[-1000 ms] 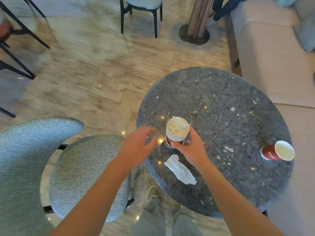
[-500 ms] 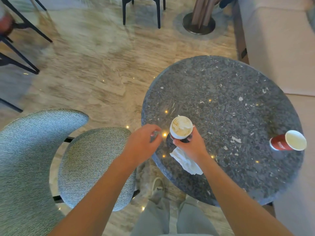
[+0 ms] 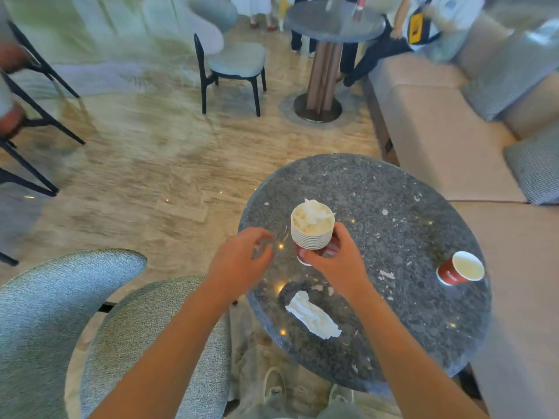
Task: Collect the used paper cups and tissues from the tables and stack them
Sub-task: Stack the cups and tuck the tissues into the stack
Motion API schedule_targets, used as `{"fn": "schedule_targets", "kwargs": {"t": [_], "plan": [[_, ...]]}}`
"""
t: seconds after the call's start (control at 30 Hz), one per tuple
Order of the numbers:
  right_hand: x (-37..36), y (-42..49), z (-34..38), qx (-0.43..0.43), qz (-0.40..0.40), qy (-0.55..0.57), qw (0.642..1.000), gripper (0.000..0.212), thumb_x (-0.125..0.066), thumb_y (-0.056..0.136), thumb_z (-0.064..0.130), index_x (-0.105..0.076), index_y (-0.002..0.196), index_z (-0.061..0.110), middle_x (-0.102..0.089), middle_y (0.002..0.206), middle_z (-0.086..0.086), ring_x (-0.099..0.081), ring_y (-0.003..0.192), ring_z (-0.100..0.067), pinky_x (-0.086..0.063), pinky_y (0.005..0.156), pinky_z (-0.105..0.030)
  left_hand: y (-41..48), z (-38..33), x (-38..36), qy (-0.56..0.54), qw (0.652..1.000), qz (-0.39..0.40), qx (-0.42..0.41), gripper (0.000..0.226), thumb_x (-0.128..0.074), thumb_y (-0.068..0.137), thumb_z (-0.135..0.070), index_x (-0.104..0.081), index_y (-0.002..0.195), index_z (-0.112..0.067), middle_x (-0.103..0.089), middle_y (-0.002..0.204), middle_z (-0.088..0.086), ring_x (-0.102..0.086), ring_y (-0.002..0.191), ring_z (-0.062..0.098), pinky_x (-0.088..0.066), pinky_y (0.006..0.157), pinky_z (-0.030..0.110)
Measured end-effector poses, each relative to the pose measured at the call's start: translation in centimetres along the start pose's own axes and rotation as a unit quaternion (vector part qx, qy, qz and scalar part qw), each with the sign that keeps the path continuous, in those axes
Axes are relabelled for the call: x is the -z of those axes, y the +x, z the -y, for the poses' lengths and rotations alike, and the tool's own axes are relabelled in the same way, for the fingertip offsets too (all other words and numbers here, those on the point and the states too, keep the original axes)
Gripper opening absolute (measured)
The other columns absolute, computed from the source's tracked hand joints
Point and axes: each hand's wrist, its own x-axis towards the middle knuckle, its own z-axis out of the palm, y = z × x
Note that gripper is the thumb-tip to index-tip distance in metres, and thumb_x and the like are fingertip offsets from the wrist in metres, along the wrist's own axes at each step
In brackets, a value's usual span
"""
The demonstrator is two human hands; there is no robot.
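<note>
Right hand (image 3: 332, 261): grips the base of the cup stack (image 3: 312, 229), upright over the round table (image 3: 408, 225), crumpled tissues on top.
Left hand (image 3: 242, 261): loosely curled, holding nothing, just left of the stack.
Tissue (image 3: 313, 316): lies near edge.
Red cup (image 3: 460, 268): right side, tilted.
</note>
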Motion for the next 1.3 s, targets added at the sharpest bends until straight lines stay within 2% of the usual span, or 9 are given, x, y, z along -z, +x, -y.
{"fn": "schedule_targets", "kwargs": {"t": [0.1,0.27,0.43,0.5,0.73,0.87,0.93,1.07,1.3], "plan": [[2.2,-0.5,2.6,0.024,-0.026,0.007,0.999,0.058,-0.093,0.075,0.021,-0.057,0.112,0.046,-0.070,0.114,0.022,-0.068,0.109,-0.005,-0.057,0.098,-0.033,1.2,-2.4,0.9,0.001,0.999,-0.010,-0.035,0.026,-0.056,0.095,-0.033,-0.065,0.118,-0.026,-0.066,0.112,-0.013,-0.061,0.099,0.004,-0.053,0.088,0.034],[5.7,-1.5,5.4,0.049,-0.046,0.015,0.998,0.053,-0.092,0.075,0.017,-0.057,0.108,0.040,-0.070,0.111,0.021,-0.068,0.098,0.009,-0.056,0.084,-0.015,2.4,-5.9,1.3,0.008,0.995,-0.031,-0.091,0.023,-0.055,0.094,-0.037,-0.063,0.116,-0.032,-0.063,0.111,-0.019,-0.059,0.097,-0.002,-0.053,0.086,0.031],[7.4,-1.6,6.2,0.049,-0.062,0.020,0.997,0.056,-0.092,0.069,0.034,-0.060,0.116,0.037,-0.073,0.111,0.016,-0.070,0.102,0.000,-0.058,0.088,-0.024,2.8,-8.2,1.3,0.013,0.992,-0.039,-0.116,0.023,-0.056,0.095,-0.036,-0.063,0.117,-0.032,-0.063,0.111,-0.019,-0.059,0.096,-0.002,-0.052,0.084,0.028],[8.1,-1.6,6.1,0.051,-0.058,0.019,0.997,0.055,-0.091,0.072,0.031,-0.061,0.118,0.034,-0.074,0.111,0.016,-0.070,0.103,-0.001,-0.058,0.089,-0.025,2.7,-8.8,1.1,0.015,0.992,-0.042,-0.119,0.023,-0.055,0.095,-0.037,-0.063,0.117,-0.032,-0.063,0.111,-0.019,-0.059,0.096,-0.003,-0.051,0.084,0.026],[9.9,-1.3,5.5,0.064,-0.024,0.005,0.998,0.060,-0.090,0.077,0.029,-0.055,0.124,0.041,-0.068,0.117,0.025,-0.066,0.109,0.003,-0.056,0.091,-0.021,1.9,-10.0,-0.4,0.029,0.993,-0.057,-0.095,0.026,-0.055,0.095,-0.039,-0.063,0.119,-0.030,-0.063,0.111,-0.018,-0.059,0.097,-0.003,-0.049,0.081,0.022],[11.7,-0.8,5.4,0.070,0.015,-0.005,0.997,0.055,-0.089,0.079,0.031,-0.053,0.116,0.048,-0.065,0.111,0.030,-0.064,0.104,0.008,-0.052,0.079,-0.009,1.1,-11.4,-1.5,0.036,0.994,-0.085,-0.061,0.026,-0.056,0.095,-0.037,-0.064,0.119,-0.029,-0.064,0.108,-0.017,-0.059,0.095,-0.002,-0.049,0.080,0.023],[12.8,-0.6,5.0,0.070,0.035,-0.005,0.997,0.058,-0.089,0.078,0.033,-0.056,0.125,0.041,-0.066,0.113,0.026,-0.065,0.105,0.006,-0.052,0.083,-0.013,0.5,-12.4,-2.4,0.038,0.994,-0.094,-0.044,0.026,-0.056,0.095,-0.036,-0.064,0.119,-0.028,-0.064,0.109,-0.015,-0.059,0.094,-0.002,-0.050,0.081,0.024],[15.3,-0.4,3.6,0.078,0.074,-0.007,0.994,0.068,-0.090,0.076,0.037,-0.054,0.135,0.035,-0.068,0.123,0.018,-0.066,0.111,-0.004,-0.057,0.099,-0.036,-1.1,-14.1,-4.9,0.045,0.992,-0.116,-0.006,0.025,-0.057,0.094,-0.035,-0.064,0.117,-0.030,-0.065,0.112,-0.014,-0.061,0.098,0.001,-0.052,0.084,0.029],[18.6,-0.7,0.4,0.070,0.148,-0.014,0.986,0.065,-0.090,0.070,0.045,-0.055,0.125,0.041,-0.071,0.115,0.020,-0.069,0.108,-0.003,-0.057,0.101,-0.042,-5.0,-15.3,-9.7,0.027,0.985,-0.154,0.074,0.023,-0.060,0.092,-0.034,-0.065,0.114,-0.031,-0.065,0.107,-0.016,-0.061,0.095,-0.001,-0.053,0.082,0.030]]}}
